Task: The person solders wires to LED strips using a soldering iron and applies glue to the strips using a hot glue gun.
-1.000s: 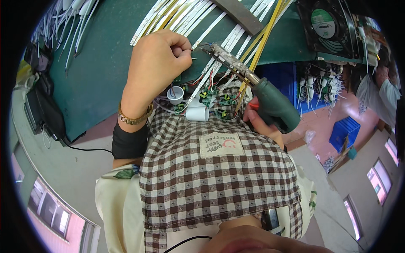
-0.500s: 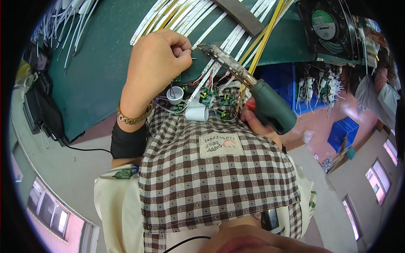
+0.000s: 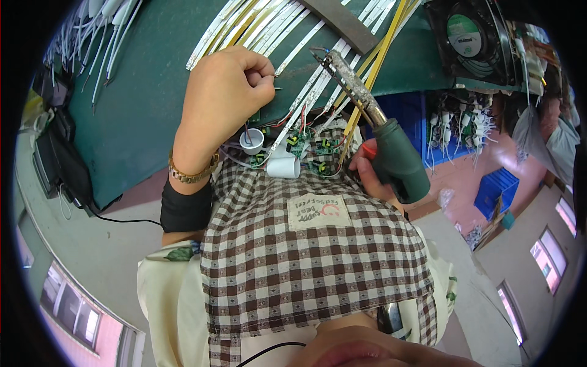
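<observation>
My left hand (image 3: 227, 92) is closed in a pinch over the green work surface, beside the end of a white LED strip (image 3: 298, 50). A thin wire (image 3: 278, 88) pokes out from its fingertips; most of it is hidden. My right hand (image 3: 371, 178) grips the dark green handle of a soldering gun (image 3: 354, 82), whose tip points up and left, apart from my left fingers. Between my hands, small green circuit boards (image 3: 298, 144) with coloured wires hang at the table's near edge, by a white round cup-like housing (image 3: 251, 140) and a white cylindrical one (image 3: 283, 167).
A dark flat bar (image 3: 339, 24) lies across several LED strips. Bundled white wired parts (image 3: 107, 30) are at the far left. A black fan (image 3: 474, 43) stands at the right. Below it, a blue crate (image 3: 452, 147) holds more wired boards; another blue crate (image 3: 496, 192) is farther down.
The soldering gun's tip has lifted up and to the right, away from the strip end by my left fingers. My left hand has barely moved and stays pinched.
</observation>
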`<state>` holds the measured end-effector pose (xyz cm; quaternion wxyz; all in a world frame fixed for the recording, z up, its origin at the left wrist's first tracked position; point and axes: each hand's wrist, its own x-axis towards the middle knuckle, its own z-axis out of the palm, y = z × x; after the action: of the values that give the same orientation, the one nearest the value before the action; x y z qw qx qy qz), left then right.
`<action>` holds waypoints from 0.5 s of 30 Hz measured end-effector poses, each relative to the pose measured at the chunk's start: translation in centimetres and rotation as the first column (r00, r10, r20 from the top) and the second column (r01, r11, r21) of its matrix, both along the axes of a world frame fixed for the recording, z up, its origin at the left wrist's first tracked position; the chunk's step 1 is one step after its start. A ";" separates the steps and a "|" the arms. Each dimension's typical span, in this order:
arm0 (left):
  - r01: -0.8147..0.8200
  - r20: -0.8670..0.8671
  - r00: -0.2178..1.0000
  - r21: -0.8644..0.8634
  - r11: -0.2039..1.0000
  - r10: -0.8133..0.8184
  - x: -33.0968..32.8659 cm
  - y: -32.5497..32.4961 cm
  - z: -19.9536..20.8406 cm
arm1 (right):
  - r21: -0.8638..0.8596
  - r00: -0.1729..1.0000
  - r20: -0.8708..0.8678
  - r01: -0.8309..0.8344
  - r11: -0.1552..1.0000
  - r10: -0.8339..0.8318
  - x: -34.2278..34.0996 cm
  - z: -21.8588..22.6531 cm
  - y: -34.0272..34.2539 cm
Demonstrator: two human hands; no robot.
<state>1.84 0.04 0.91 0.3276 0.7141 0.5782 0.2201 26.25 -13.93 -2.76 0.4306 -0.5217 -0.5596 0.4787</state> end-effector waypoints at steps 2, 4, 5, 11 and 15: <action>-0.006 -0.004 1.000 -0.015 1.000 0.006 0.0 0.0 0.1 | 0.079 0.998 0.057 -0.023 0.997 0.019 0.2 -1.4 -0.5; 0.014 -0.005 1.000 -0.016 1.000 -0.014 -0.1 -0.1 0.0 | 0.071 0.996 0.090 -0.020 0.997 0.013 0.8 -1.5 -0.8; 0.015 -0.004 1.000 -0.014 1.000 -0.015 -0.1 -0.1 -0.1 | 0.058 0.993 0.121 -0.009 0.998 0.002 0.8 -1.4 -0.8; -0.004 0.011 1.000 0.008 1.000 0.004 0.1 -0.1 0.0 | 0.129 0.972 0.227 -0.087 0.988 0.056 1.6 -0.9 -0.2; -0.009 0.009 1.000 0.024 1.000 0.009 0.1 -0.2 -0.1 | 0.169 0.935 0.344 -0.156 0.973 0.090 2.1 -1.0 -0.4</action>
<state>1.90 -0.17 0.83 0.3205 0.7145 0.5771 0.2317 28.38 -14.31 -3.80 0.3472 -0.5147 -0.7000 0.3528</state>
